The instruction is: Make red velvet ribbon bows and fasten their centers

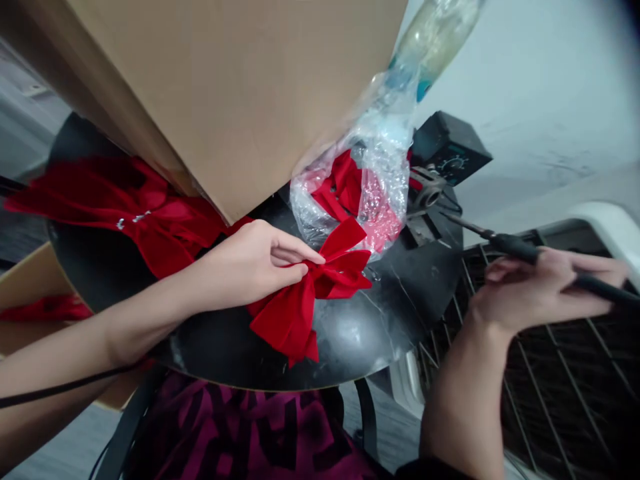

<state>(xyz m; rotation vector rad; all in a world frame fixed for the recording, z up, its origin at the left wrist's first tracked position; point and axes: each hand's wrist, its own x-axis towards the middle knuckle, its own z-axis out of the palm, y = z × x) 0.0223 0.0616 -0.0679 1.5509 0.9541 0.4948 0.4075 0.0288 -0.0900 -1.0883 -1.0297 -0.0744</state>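
Note:
My left hand (255,263) pinches a red velvet bow (295,317) at its middle, over the black round table (350,340). My right hand (540,287), off the table's right side, is closed around the dark handle of a soldering iron (515,247). Its thin metal tip points left, apart from the bow. Just behind the bow lies a clear plastic bag (385,180) with more red pieces in it. A pile of red bows (165,227) with small silvery bits rests on the table to the left of my left hand.
A large cardboard box (250,87) stands on the table at the back. Behind the bag are a black control box with a dial (453,150), an iron stand (427,190) and a tilted bottle (440,40). At lower left sits an open carton (40,273); a wire rack (545,373) is at right.

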